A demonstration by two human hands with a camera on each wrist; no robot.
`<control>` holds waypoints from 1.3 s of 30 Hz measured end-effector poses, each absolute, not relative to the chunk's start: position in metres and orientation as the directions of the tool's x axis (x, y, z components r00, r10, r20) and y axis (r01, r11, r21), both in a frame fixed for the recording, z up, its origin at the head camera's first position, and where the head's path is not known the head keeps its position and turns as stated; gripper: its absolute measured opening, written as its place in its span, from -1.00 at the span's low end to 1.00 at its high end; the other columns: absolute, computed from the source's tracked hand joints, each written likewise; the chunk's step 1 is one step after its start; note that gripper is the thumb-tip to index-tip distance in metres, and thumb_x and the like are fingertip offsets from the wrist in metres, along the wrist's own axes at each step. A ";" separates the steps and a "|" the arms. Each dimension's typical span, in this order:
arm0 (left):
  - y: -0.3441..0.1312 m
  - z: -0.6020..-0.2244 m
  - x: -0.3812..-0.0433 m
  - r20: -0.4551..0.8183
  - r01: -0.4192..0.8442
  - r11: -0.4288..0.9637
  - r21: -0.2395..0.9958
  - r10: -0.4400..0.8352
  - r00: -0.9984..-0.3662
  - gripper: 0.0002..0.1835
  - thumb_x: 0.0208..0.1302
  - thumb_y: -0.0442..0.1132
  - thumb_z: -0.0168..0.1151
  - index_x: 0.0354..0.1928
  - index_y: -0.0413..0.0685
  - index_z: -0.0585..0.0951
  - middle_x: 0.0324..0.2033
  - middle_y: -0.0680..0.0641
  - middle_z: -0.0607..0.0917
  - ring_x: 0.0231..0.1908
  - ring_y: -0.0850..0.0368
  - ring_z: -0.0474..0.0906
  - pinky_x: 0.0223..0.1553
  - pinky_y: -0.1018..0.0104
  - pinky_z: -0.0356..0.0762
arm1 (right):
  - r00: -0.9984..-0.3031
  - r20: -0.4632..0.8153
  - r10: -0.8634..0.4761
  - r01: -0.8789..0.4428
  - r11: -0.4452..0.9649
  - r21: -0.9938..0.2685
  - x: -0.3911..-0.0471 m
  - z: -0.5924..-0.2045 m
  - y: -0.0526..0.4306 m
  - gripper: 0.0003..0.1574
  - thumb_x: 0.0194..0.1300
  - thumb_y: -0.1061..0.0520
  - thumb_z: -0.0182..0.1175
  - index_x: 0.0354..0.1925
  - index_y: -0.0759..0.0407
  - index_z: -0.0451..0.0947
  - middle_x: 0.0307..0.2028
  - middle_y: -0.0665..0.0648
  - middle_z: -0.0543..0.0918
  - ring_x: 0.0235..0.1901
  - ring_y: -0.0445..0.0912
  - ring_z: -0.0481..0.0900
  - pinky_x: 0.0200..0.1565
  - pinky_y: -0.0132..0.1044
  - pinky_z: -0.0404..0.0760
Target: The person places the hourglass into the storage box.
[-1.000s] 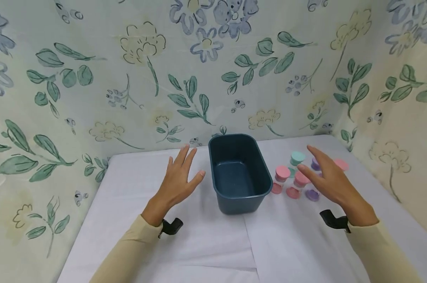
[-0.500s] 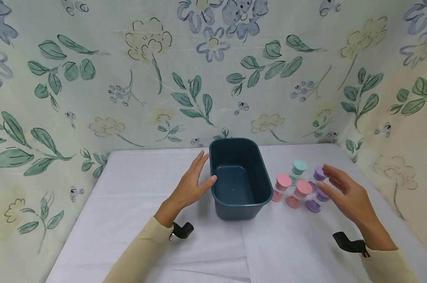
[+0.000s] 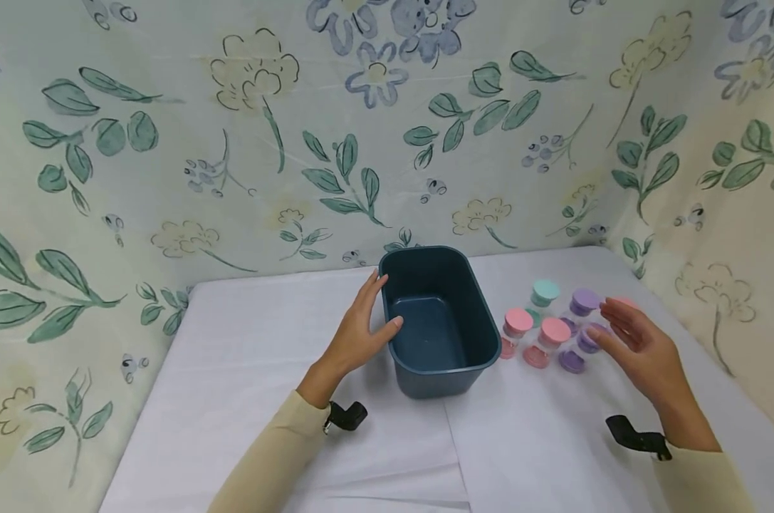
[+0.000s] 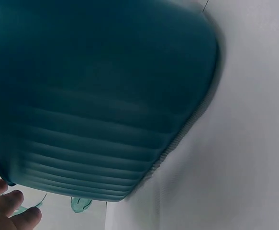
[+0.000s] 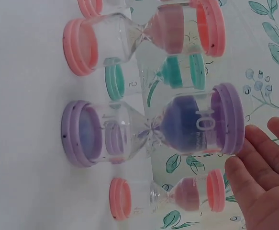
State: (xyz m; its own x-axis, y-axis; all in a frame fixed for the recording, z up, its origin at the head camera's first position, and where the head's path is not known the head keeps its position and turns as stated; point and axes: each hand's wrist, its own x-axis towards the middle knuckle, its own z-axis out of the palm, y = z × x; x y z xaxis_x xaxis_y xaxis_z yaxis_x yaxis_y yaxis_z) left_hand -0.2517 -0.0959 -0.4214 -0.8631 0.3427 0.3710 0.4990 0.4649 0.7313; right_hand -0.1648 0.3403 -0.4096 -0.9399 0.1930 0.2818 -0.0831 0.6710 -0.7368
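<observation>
A dark blue-green plastic bin [image 3: 447, 383] stands upright on the white-covered table. My left hand [image 3: 354, 340] is at its left rim with fingers extended, the thumb tip overlapping the rim in the head view. In the left wrist view the fingertips [image 4: 27, 218] show beside the bin's ribbed wall [image 4: 82, 143]. To the right, my right hand [image 3: 646, 356] is beside a purple-capped hourglass [image 5: 182, 124] marked 10, its thumb and fingers spread loosely. Its fingertips are right at the upper cap in the right wrist view. The hourglass stands upright, dark sand in its top bulb.
Around it stand several more hourglasses: a teal one [image 3: 545, 292], pink ones [image 3: 555, 331] and another purple one [image 3: 585, 301]. They are grouped close together, right of the bin. A floral cloth [image 3: 284, 185] hangs behind the table's back edge and along both sides.
My left hand has moved right to the bin's rim. My right hand has lowered and shifted right, down beside the near purple hourglass, from above the group.
</observation>
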 end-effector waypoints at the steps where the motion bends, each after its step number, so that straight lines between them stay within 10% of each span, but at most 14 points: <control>1: -0.096 -0.421 -0.252 0.372 0.498 0.462 0.734 0.341 -0.864 -0.16 0.26 0.20 0.08 0.50 0.06 0.10 0.51 0.01 -0.04 0.46 0.09 -0.05 0.30 -0.25 0.09 | -0.940 0.276 0.200 -0.077 0.665 -0.743 -0.165 -0.411 0.341 -0.15 0.26 -0.02 0.28 0.43 0.06 0.20 0.33 0.23 0.36 0.26 -0.34 0.33 0.01 -0.75 0.29; 14: -0.096 -0.433 -0.260 0.444 0.567 0.362 0.740 0.369 -0.816 -0.23 0.34 0.03 0.06 0.51 0.06 0.03 0.52 0.02 -0.08 0.46 0.19 -0.09 0.28 0.01 0.27 | -0.959 0.161 0.234 0.003 0.576 -0.817 -0.166 -0.439 0.350 -0.06 0.23 -0.04 0.30 0.48 -0.11 0.11 0.39 0.10 0.30 0.07 -0.54 0.39 -0.17 -0.74 0.42; 25: -0.098 -0.435 -0.259 0.420 0.537 0.296 0.790 0.377 -0.826 -0.24 0.38 -0.09 0.07 0.52 0.09 -0.01 0.52 0.09 -0.14 0.43 0.08 0.05 0.17 0.02 0.40 | -0.961 0.094 0.259 0.081 0.591 -0.803 -0.171 -0.459 0.346 0.01 0.16 -0.13 0.34 0.41 0.23 0.16 0.23 0.42 0.42 -0.21 -0.65 0.38 -0.26 -0.68 0.50; 33: -0.093 -0.415 -0.241 0.442 0.542 0.241 0.805 0.366 -0.819 -0.27 0.38 -0.25 0.04 0.50 -0.15 0.00 0.51 -0.17 -0.11 0.42 -0.16 0.07 0.08 -0.18 0.44 | -0.958 0.161 0.238 0.003 0.567 -0.823 -0.168 -0.466 0.354 -0.16 0.16 -0.04 0.37 0.28 0.31 0.33 -0.16 -0.45 0.50 -0.24 -0.63 0.48 -0.27 -0.70 0.49; 39: -0.095 -0.404 -0.232 0.431 0.540 0.255 0.802 0.380 -0.819 -0.28 0.38 -0.24 0.01 0.50 -0.18 -0.01 0.50 -0.23 -0.10 0.41 -0.17 0.08 0.04 -0.12 0.50 | -0.956 0.181 0.231 -0.014 0.578 -0.816 -0.166 -0.471 0.355 -0.17 0.18 -0.02 0.36 0.30 0.29 0.33 -0.13 -0.44 0.52 -0.25 -0.64 0.48 -0.27 -0.71 0.48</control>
State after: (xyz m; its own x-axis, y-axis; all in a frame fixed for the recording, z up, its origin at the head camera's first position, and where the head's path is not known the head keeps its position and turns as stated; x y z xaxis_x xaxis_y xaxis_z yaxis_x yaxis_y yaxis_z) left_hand -0.2316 -0.0947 -0.4037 -0.8187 0.3799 0.4306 0.5401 0.2552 0.8020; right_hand -0.1662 0.3549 -0.4708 -0.9560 0.2312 0.1808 -0.0145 0.5781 -0.8158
